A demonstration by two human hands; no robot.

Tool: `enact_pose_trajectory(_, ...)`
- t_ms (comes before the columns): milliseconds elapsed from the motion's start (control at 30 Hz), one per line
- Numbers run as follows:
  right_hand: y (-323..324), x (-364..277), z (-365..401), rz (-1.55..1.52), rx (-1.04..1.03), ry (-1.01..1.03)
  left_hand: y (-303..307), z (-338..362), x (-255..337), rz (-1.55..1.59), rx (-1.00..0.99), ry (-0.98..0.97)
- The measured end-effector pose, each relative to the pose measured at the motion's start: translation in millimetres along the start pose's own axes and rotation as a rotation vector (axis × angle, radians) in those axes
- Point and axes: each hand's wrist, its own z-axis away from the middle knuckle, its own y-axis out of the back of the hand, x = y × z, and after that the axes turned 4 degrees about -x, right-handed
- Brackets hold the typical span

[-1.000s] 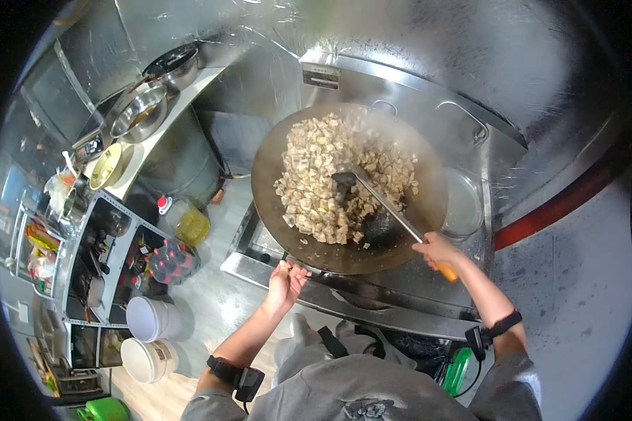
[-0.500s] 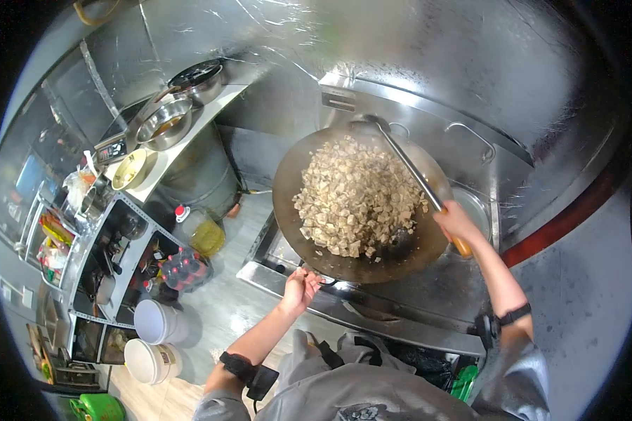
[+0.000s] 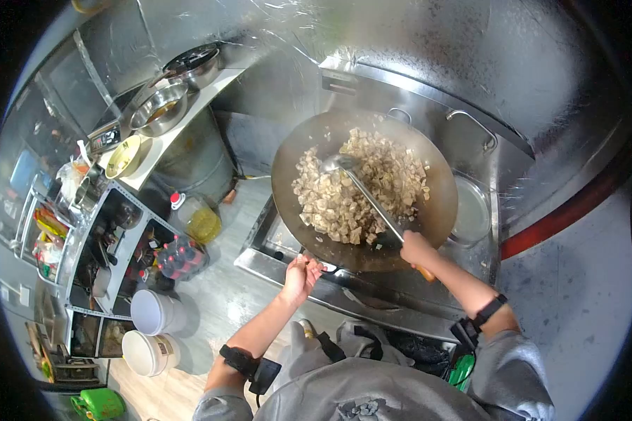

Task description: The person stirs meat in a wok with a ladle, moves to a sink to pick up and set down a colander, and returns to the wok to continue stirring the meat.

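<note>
A large dark wok (image 3: pixel 435 210) sits on the steel stove, filled with pale diced food (image 3: pixel 372 182). My right hand (image 3: pixel 418 249) grips the orange-ended handle of a long metal ladle (image 3: pixel 361 188), whose bowl rests among the pieces at the wok's left-centre. My left hand (image 3: pixel 300 275) holds the wok's near handle at its front rim. Both wrists wear black straps.
A steel stove front (image 3: pixel 372 295) runs below the wok, with a round pot of liquid (image 3: pixel 470 210) to the right. At left, a shelf holds steel bowls (image 3: pixel 158 109), a yellow-oil jug (image 3: pixel 200 221), bottles and white buckets (image 3: pixel 151 312) on the floor.
The ladle swung from the wok's far rim back into the food at left-centre. My right hand moved nearer and leftward along the front rim. My left hand stayed on the handle.
</note>
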Motion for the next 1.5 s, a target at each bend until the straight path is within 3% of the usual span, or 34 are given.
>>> enact_pose_trajectory(33,3.5,8.9,15.0,0.052,0.019,-0.01,-1.2,0.6,0.3,-0.003,-0.014,0.001)
enact_pose_trajectory(100,-2.7,58.8,32.1,0.241,0.261,0.151,-0.3,-0.1,1.7,-0.025,0.015,0.021)
enact_pose_trajectory(167,0.7,101.1,61.4,0.36,0.357,0.302,-2.3,2.2,2.7,-0.013,-0.033,0.02)
enact_pose_trajectory(233,27.8,106.2,100.8,0.193,0.16,0.191,1.4,0.4,0.7,0.0,-0.042,0.009)
enact_pose_trajectory(300,50.5,99.0,128.1,-0.224,0.006,-0.003,3.0,0.9,-1.8,0.018,-0.048,-0.006)
enact_pose_trajectory(333,53.1,96.8,132.0,-0.288,0.031,-0.022,3.3,0.9,-0.8,0.019,-0.046,-0.003)
enact_pose_trajectory(433,57.7,70.9,109.7,-0.386,0.058,-0.008,0.4,0.7,0.3,0.018,-0.051,0.005)
enact_pose_trajectory(500,52.3,55.2,67.0,-0.414,0.095,0.119,1.5,0.1,-1.4,0.013,-0.052,-0.007)
enact_pose_trajectory(633,42.4,3.7,-18.8,-0.264,0.249,0.255,2.7,1.0,-0.7,0.049,-0.055,0.004)
enact_pose_trajectory(800,-7.2,-32.2,-51.2,-0.393,-0.074,0.103,2.8,-1.5,-1.3,0.025,-0.037,-0.022)
enact_pose_trajectory(967,-11.2,12.3,28.0,-0.117,-0.181,0.059,4.4,-3.1,-2.6,0.037,-0.051,-0.034)
enact_pose_trajectory(1033,-17.7,46.4,43.1,0.21,-0.003,0.156,1.1,-0.2,-2.7,-0.002,-0.038,-0.033)
enact_pose_trajectory(1167,32.2,49.1,106.9,0.579,0.063,0.034,3.0,0.4,0.9,0.02,-0.032,0.02)
enact_pose_trajectory(1300,73.6,87.8,143.3,0.648,0.178,0.003,5.2,-0.9,0.5,0.051,-0.063,0.034)
enact_pose_trajectory(1500,108.1,86.0,159.7,0.434,0.268,0.01,5.9,-0.2,-1.5,0.073,-0.083,-0.008)
